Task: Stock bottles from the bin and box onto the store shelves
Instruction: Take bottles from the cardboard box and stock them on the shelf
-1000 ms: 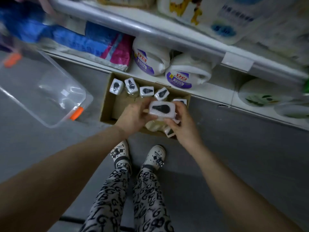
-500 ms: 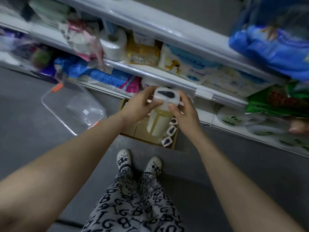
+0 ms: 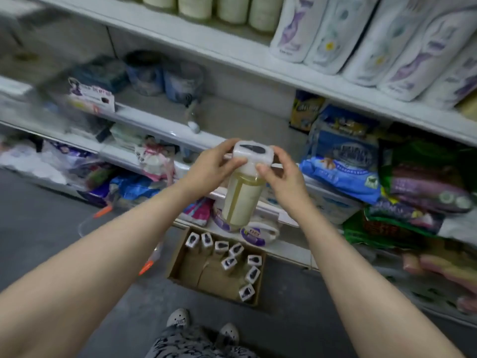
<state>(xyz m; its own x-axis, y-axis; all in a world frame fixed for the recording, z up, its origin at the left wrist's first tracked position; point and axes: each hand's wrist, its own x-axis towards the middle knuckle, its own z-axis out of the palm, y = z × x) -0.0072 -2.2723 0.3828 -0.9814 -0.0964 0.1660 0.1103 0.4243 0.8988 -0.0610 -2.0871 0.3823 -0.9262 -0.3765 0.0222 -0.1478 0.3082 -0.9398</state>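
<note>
Held bottle: A bottle hung upright in mid-air, in front of the middle shelf's edge and above the box.
Left hand: The left hand gripped the cap, its fingers curled round the cap's left side.
Right hand: The right hand gripped the same cap, with fingers wrapped over its right side.
Open room: A bare stretch of middle shelf lay just behind the bottle, between blurred round tubs on the left and a blue pack on the right.
Box: It was open-topped and stood on the floor against the lowest shelf. Capped bottles lined its far and right sides, and its near-left part showed bare cardboard.
Bin: The bin stood left of the box, partly hidden behind the left forearm.
Materials: The bottle was a translucent yellowish cylinder. Its cap was white and squarish with rounded corners and a black mark on top. The box was brown cardboard, the bin clear plastic with orange latches, the shelves smooth and pale, and the floor matte grey.
</note>
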